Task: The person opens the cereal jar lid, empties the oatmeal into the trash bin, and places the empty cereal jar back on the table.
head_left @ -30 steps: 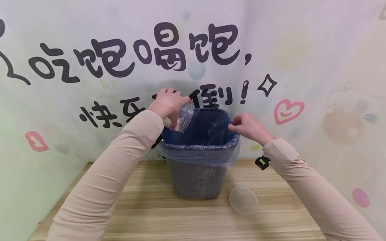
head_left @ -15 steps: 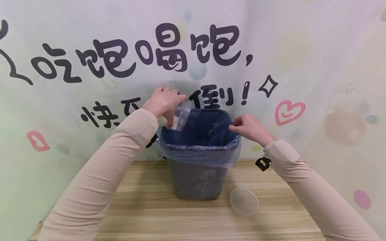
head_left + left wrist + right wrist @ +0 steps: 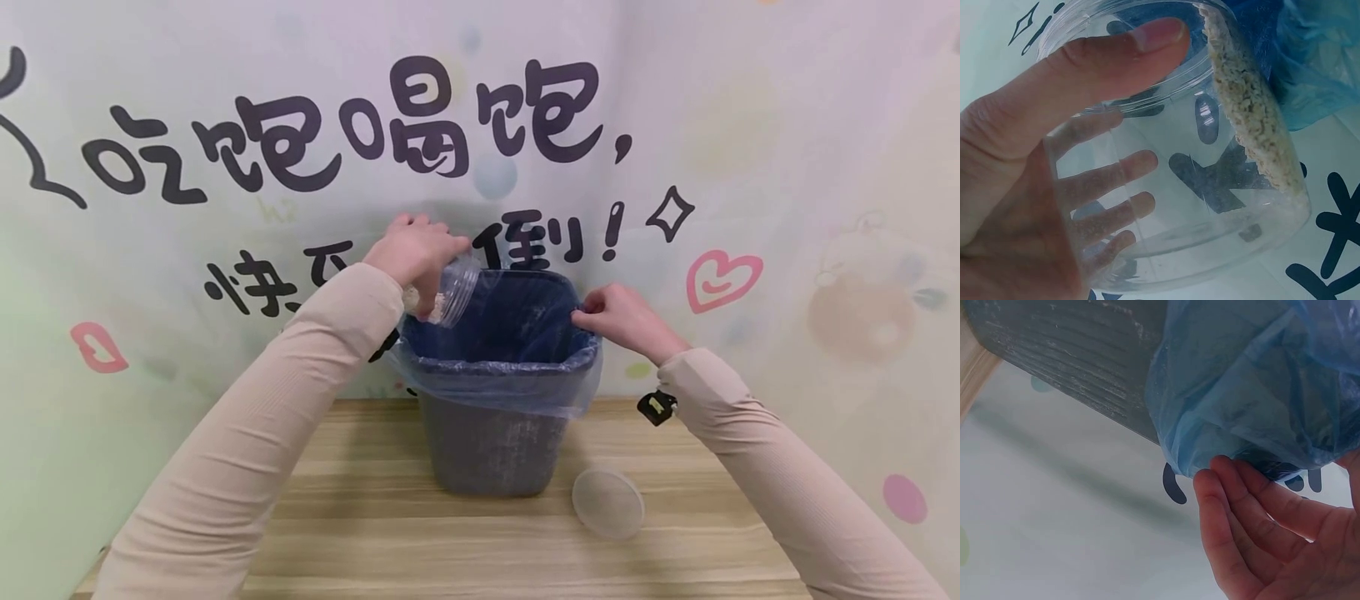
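Observation:
My left hand (image 3: 414,254) grips a clear plastic jar (image 3: 457,287) tilted over the left rim of a dark trash can (image 3: 495,446). Thumb and fingers wrap the jar from opposite sides in the left wrist view. Pale, crumbly grains (image 3: 1250,115) lie along the jar's lower wall, up to its mouth. A blue plastic bag (image 3: 502,387) lines the can and folds over its rim. At the can's right rim my right hand (image 3: 626,317) pinches the bag's edge, its fingers (image 3: 1229,506) bent against the plastic.
A round translucent lid (image 3: 607,502) lies on the wooden table (image 3: 360,533), right of the can's base. Behind the can stands a pale wall covering (image 3: 750,125) with large dark characters and small drawings.
The jar in my left hand has shifted slightly left and then back right, staying tilted over the can. My right hand keeps its hold on the rim.

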Action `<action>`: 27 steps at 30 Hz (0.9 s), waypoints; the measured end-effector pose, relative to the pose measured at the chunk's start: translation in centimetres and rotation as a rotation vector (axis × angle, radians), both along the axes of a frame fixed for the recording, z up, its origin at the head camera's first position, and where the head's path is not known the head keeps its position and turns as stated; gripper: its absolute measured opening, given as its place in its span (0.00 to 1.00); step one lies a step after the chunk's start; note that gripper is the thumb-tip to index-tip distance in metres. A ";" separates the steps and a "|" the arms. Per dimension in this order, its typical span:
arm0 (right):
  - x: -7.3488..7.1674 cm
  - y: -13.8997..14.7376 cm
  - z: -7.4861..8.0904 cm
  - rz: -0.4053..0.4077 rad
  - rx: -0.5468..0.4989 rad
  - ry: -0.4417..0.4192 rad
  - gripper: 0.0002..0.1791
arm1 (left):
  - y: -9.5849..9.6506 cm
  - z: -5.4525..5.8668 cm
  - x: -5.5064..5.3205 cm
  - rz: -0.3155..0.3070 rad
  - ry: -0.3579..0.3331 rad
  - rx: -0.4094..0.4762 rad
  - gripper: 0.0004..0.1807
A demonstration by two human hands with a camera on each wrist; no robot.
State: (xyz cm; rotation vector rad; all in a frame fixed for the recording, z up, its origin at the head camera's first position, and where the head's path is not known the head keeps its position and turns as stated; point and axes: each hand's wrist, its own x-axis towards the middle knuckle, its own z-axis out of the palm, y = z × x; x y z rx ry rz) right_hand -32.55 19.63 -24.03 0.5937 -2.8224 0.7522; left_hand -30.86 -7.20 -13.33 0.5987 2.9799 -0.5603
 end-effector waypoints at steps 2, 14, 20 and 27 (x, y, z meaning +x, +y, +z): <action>0.0 0.0 0.0 -0.001 -0.004 0.004 0.16 | 0.1 0.0 0.0 -0.002 -0.002 0.000 0.56; -0.2 0.0 -0.2 -0.014 0.007 0.012 0.16 | 0.6 0.0 0.1 0.016 0.005 -0.045 0.56; -0.2 -0.1 -0.2 -0.015 0.002 0.010 0.15 | 0.9 -0.1 0.4 0.032 0.020 -0.063 0.55; 0.0 -0.1 -0.1 -0.012 -0.001 0.009 0.15 | 1.3 -0.4 0.4 0.031 0.019 -0.077 0.57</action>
